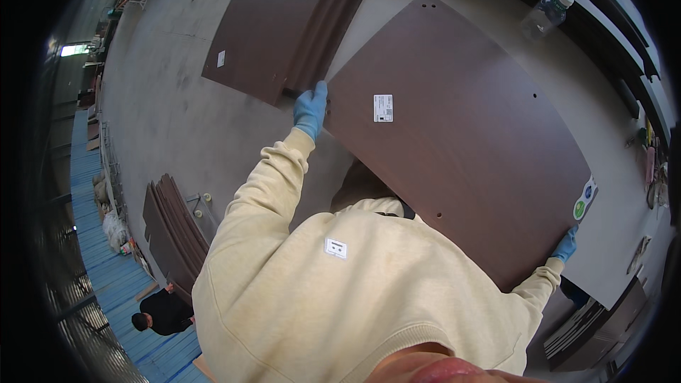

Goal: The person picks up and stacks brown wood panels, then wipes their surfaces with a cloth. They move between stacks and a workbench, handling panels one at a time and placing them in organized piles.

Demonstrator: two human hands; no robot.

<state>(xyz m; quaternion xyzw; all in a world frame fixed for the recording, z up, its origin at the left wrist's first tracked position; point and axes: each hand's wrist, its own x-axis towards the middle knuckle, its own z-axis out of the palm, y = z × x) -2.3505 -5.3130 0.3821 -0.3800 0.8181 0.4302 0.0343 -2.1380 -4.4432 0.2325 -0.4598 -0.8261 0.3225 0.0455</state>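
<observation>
A large dark brown panel (461,128) with one curved edge lies broad before me, tilted across the view. It bears a white label (383,108), several small holes and a green and blue sticker (584,198) near its right corner. My left hand (311,110), in a blue glove, is closed on the panel's left edge with the thumb up. At the lower right corner my right hand (566,245), also gloved in blue, grips the edge; its fingers are partly hidden. Just beyond my left hand sits a fanned stack of similar brown panels (273,32).
A clear plastic bottle (546,15) with a white cap stands at the far right. More brown panels (174,227) are stacked at the left, near a person in black (167,312). Further panels (603,326) lie at the lower right, and small tools (650,156) along the right side.
</observation>
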